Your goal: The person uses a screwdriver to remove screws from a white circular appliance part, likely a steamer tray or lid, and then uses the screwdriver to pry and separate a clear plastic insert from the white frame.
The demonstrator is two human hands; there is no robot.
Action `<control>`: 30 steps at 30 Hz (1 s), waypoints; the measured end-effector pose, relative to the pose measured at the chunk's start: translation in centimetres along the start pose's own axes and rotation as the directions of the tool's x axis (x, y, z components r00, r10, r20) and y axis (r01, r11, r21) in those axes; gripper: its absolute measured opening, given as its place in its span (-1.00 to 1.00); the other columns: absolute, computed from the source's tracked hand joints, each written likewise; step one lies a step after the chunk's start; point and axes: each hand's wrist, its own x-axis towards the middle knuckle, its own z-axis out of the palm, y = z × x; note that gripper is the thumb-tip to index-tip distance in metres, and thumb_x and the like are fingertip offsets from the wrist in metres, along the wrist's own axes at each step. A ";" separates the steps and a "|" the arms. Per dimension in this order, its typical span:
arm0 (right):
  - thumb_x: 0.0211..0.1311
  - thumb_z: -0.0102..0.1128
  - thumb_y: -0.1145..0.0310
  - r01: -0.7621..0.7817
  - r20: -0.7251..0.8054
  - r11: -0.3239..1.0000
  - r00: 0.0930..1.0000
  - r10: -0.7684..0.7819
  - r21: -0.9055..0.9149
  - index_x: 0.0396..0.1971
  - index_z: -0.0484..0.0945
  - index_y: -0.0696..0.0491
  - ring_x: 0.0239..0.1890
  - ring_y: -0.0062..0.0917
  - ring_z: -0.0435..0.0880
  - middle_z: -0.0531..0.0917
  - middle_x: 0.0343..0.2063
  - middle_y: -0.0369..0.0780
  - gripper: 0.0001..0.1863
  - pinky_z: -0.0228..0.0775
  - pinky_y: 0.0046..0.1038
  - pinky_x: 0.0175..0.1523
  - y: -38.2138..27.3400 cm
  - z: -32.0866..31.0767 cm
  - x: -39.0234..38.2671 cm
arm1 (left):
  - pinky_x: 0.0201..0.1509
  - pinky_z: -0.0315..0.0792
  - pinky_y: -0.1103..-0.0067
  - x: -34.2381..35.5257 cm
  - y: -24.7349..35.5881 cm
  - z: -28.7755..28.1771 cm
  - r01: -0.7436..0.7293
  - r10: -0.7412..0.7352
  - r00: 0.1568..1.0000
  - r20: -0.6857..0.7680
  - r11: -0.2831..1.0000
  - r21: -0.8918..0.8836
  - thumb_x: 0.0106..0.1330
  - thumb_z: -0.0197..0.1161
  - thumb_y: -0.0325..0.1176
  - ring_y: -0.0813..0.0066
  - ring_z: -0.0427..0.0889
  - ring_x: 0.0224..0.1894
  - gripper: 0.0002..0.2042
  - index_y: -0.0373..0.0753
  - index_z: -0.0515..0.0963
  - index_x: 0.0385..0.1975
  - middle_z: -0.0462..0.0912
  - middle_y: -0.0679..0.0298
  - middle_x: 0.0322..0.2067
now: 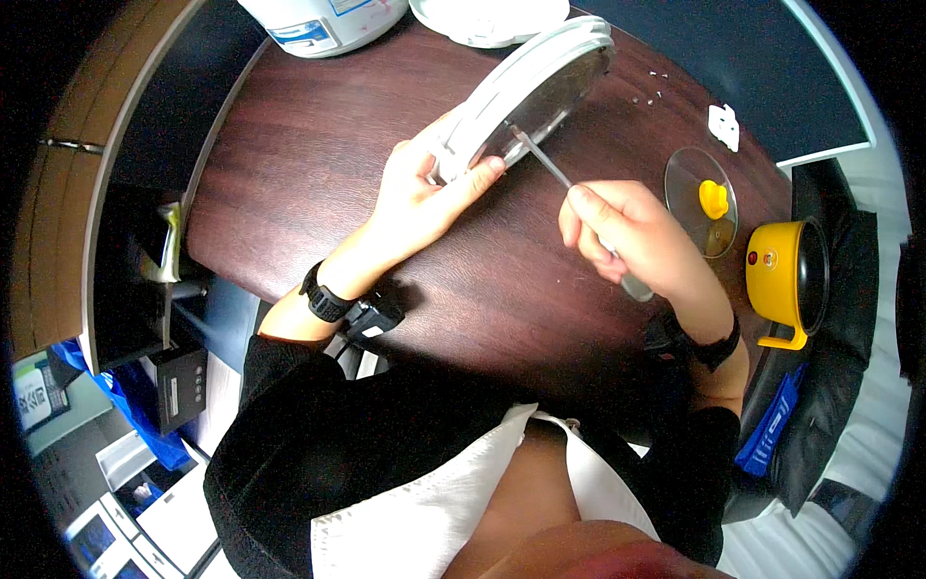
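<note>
My left hand [417, 198] grips the lower rim of a round white appliance lid [502, 82], thumb on the near side, and holds it tilted above the table. The lid's shiny metal-looking inner face is turned to the right. In my closed right hand [627, 227] is a screwdriver [548, 162] with a thin metal shaft; the grey end of its handle shows below my palm. The shaft's tip reaches the lid's inner face near its lower edge. Whether it sits in a screw is too small to tell.
On the dark brown table [318, 145], a white round container [338, 24] and a white round part [492, 19] stand at the back. Small white bits and a white bracket-like piece [723, 127] lie at the right. Beyond are a glass lid [690, 183] with yellow knob and a yellow pot [775, 270].
</note>
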 end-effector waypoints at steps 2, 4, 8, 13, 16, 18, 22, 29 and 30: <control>0.25 -0.04 0.20 0.147 -0.277 0.703 0.848 -0.451 -0.696 -0.59 0.39 0.09 -0.72 -0.30 0.49 0.43 -0.78 -0.16 -0.69 0.27 -0.34 -0.62 -0.1 1.3 -0.2 | -0.11 0.38 0.60 0.0 0.1 0.1 0.022 -0.022 1.000 -0.005 1.000 -0.022 0.13 0.22 -0.44 0.57 0.50 -0.21 -0.57 -0.36 0.35 0.03 0.58 0.20 -0.24; 0.22 -0.01 0.19 0.046 -0.301 0.538 0.787 -0.538 -0.842 -0.60 0.40 0.06 -0.66 -0.23 0.50 0.46 -0.73 -0.13 -0.71 0.29 -0.29 -0.58 -0.7 1.6 -0.4 | -0.04 0.36 0.57 0.0 -0.1 0.1 -0.012 0.011 1.000 -0.020 0.999 -0.035 0.13 0.21 -0.44 0.53 0.49 -0.13 -0.56 -0.36 0.34 0.04 0.56 0.17 -0.17; 0.19 0.04 0.18 -0.054 -0.288 0.360 0.716 -0.636 -0.931 -0.61 0.39 0.04 -0.65 -0.22 0.52 0.49 -0.69 -0.16 -0.71 0.32 -0.26 -0.57 -0.5 1.8 -0.4 | 0.01 0.34 0.55 -0.1 -0.5 0.2 -0.009 0.008 1.000 -0.030 0.998 -0.058 0.13 0.20 -0.45 0.49 0.48 -0.09 -0.54 -0.36 0.31 0.07 0.54 0.14 -0.14; 0.19 0.02 0.18 -0.112 -0.285 0.296 0.707 -0.647 -0.949 -0.61 0.39 0.03 -0.63 -0.22 0.52 0.49 -0.69 -0.17 -0.72 0.33 -0.26 -0.56 -0.6 2.2 -0.6 | -0.20 0.31 0.70 0.1 -0.4 0.6 -0.064 0.059 0.995 -0.085 0.996 -0.061 0.08 0.27 -0.47 0.68 0.40 -0.33 -0.52 -0.33 0.33 0.04 0.49 0.41 -0.33; 0.21 0.00 0.19 -0.051 -0.310 0.435 0.777 -0.548 -0.899 -0.59 0.39 0.05 -0.64 -0.24 0.51 0.46 -0.73 -0.16 -0.72 0.32 -0.27 -0.57 -0.2 2.1 -0.5 | -0.17 0.34 0.65 0.1 0.1 0.0 -0.024 0.024 1.000 -0.005 1.000 0.006 0.06 0.26 -0.48 0.64 0.43 -0.29 -0.48 -0.34 0.30 0.08 0.51 0.34 -0.29; 0.24 -0.03 0.20 0.073 -0.278 0.613 0.844 -0.458 -0.786 -0.58 0.38 0.07 -0.69 -0.28 0.50 0.42 -0.78 -0.15 -0.71 0.30 -0.30 -0.60 0.3 1.7 -0.3 | -0.16 0.35 0.63 0.0 -0.4 -0.2 -0.096 0.096 0.995 0.001 0.994 0.052 0.05 0.26 -0.48 0.62 0.44 -0.29 -0.46 -0.35 0.28 0.09 0.51 0.31 -0.29; 0.32 -0.15 0.17 0.094 -0.109 0.967 0.986 -0.123 -0.239 -0.60 0.37 0.10 -0.84 -0.55 0.29 0.30 -0.86 -0.29 -0.63 0.15 -0.51 -0.70 0.4 0.7 -0.1 | -0.19 0.36 0.64 0.0 -0.9 -0.3 -0.144 0.142 0.989 0.034 0.987 0.068 0.04 0.27 -0.48 0.63 0.44 -0.31 -0.44 -0.34 0.27 0.10 0.51 0.32 -0.31; 0.35 -0.21 0.15 -0.140 0.156 0.963 0.982 0.106 0.230 -0.62 0.38 0.11 -0.85 -0.70 0.21 0.28 -0.86 -0.38 -0.58 0.05 -0.63 -0.72 0.2 -0.3 -0.1 | -0.11 0.42 0.57 -0.1 -0.2 -0.1 -0.128 0.126 0.991 0.032 0.990 0.064 0.10 0.20 -0.48 0.46 0.58 -0.19 -0.45 -0.28 0.24 0.14 0.58 0.11 -0.19; 0.34 -0.19 0.16 -0.101 0.095 0.986 0.991 0.089 0.135 -0.62 0.38 0.12 -0.85 -0.66 0.25 0.30 -0.87 -0.34 -0.58 0.08 -0.59 -0.72 0.1 -0.1 -0.3 | -0.07 0.41 0.56 -0.1 0.0 0.0 -0.113 0.112 0.994 0.020 0.991 0.069 0.10 0.21 -0.48 0.44 0.57 -0.14 -0.44 -0.28 0.23 0.15 0.57 0.09 -0.16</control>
